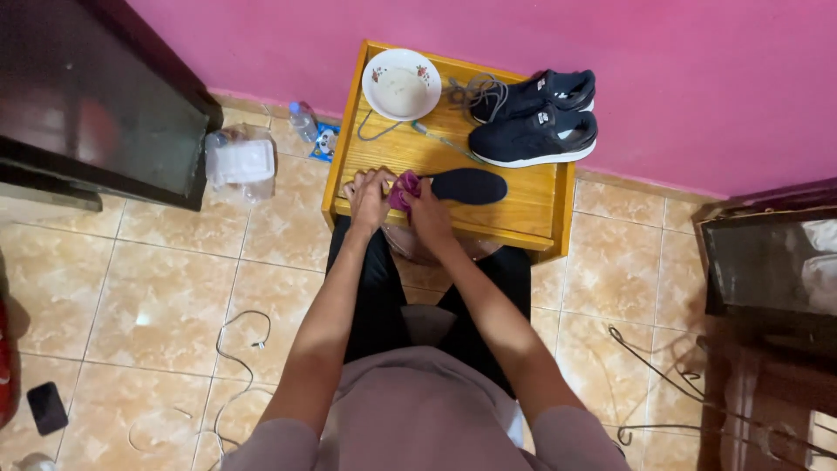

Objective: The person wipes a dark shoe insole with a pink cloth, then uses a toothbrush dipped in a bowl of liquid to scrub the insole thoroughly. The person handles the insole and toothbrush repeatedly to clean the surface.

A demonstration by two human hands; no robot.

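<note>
Both hands meet at the near edge of the wooden tabletop (532,205), centre of the frame: the left hand (369,197) and right hand (427,209) have their fingers pinching a small magenta cloth (404,187) between them. Just right of the right hand, apparently touching it, lies a dark insole (471,185), its long axis running left to right, so the right hand is nearer; two black sneakers (536,118) and a white bowl (402,84) sit farther up

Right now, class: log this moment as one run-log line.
left hand: on pink cloth | right hand: gripping cloth | insole: on wooden table | shoes: behind | bowl: far corner
</note>
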